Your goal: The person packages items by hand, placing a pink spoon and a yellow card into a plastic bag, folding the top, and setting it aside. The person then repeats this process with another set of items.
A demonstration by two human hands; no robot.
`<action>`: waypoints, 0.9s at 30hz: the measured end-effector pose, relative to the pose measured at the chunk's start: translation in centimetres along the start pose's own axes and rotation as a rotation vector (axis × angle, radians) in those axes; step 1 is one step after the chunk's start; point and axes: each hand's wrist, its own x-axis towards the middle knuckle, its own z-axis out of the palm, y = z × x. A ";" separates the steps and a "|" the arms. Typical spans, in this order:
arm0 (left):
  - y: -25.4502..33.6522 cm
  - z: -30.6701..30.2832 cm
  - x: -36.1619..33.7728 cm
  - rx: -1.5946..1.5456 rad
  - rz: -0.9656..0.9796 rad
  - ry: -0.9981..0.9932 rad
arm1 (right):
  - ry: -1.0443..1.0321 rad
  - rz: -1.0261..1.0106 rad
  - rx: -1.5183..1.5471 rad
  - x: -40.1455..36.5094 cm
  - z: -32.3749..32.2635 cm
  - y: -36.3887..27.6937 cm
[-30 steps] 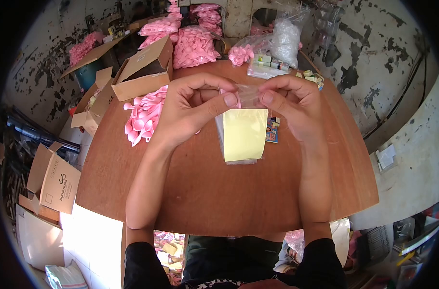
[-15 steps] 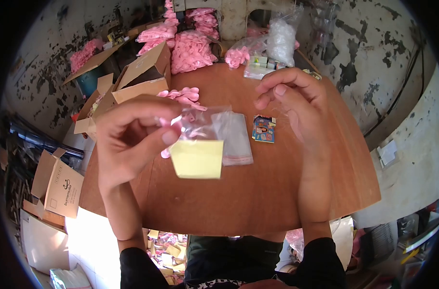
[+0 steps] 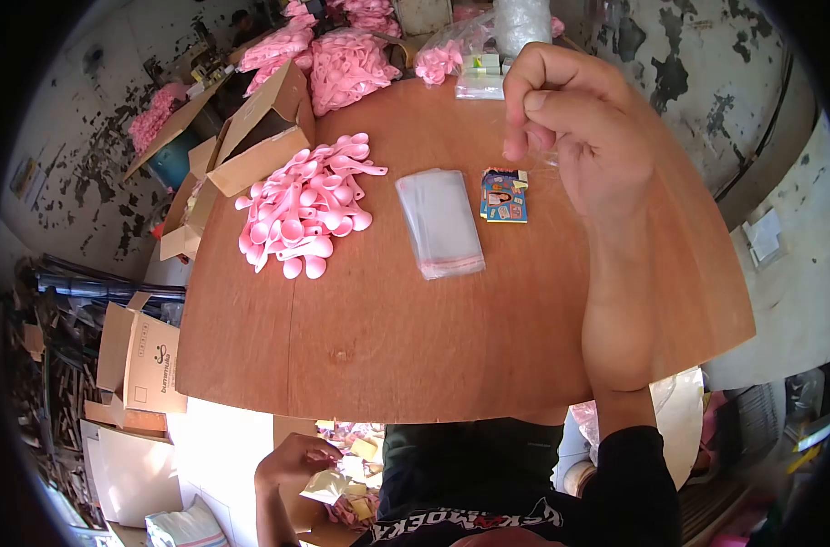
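In the head view, take the stack of clear bags (image 3: pixel 442 223) on the worktop (image 3: pixel 387 356) as the landmark. The left hand (image 3: pixel 294 460) is well to the near left of that stack, beyond the worktop's near edge, at a heap of packets (image 3: pixel 365 447). A pale packet (image 3: pixel 326 488) lies just below its fingers; whether its grip holds that packet or has none of it, I cannot tell.

The right hand (image 3: pixel 583 128) is raised to the far right of the bags, its fingers curled and the thumb near the index finger. No thing shows in its grip, though I cannot tell whether it closes on something thin and clear.

A pile of pink spoons (image 3: pixel 292 231) lies left of the bags, apart from them; printed cards (image 3: pixel 506 201) lie just to their right.

At the heap, I judge that a low, loose left grip works best: the packet let down flat, with the fingers eased off so the slick film does not cling or drag others along. The right hand does well to stay light and clear of the bags and cards, which look easy to knock askew.
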 end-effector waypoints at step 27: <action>17.2 -7.2 23.3 0.143 1.016 0.790 | -0.073 0.066 -0.980 -13.3 5.0 15.3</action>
